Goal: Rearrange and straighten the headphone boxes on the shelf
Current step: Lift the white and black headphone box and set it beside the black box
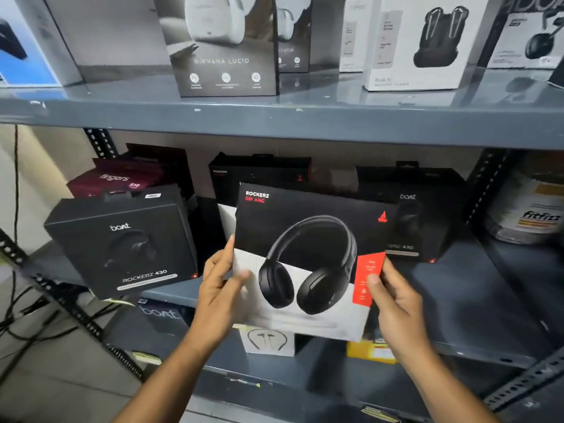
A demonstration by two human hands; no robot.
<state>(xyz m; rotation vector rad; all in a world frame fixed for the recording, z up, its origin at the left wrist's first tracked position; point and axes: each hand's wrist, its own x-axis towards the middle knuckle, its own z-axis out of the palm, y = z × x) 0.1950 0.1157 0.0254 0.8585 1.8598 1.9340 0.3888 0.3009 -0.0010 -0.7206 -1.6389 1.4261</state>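
Observation:
I hold a black and white Rockerz ANC headphone box [305,239] in front of the middle shelf [476,300], tilted slightly. My left hand [221,285] grips its left edge and my right hand [393,297] grips its right edge by the red strip. A black Rockerz 430 box [125,245] leans at the shelf's left, overhanging the front edge. Another Rockerz 430 box [418,209] stands behind on the right, partly hidden. A black Rockerz box [259,175] stands at the back middle.
A maroon fingers box [119,178] lies behind the left box. The upper shelf [274,117] carries a Nirvana Lucid box [219,47] and a white earbuds box [421,41]. Small boxes sit on the lower shelf [268,340]. A fitfizz tub [531,209] stands at right. Cables hang at left.

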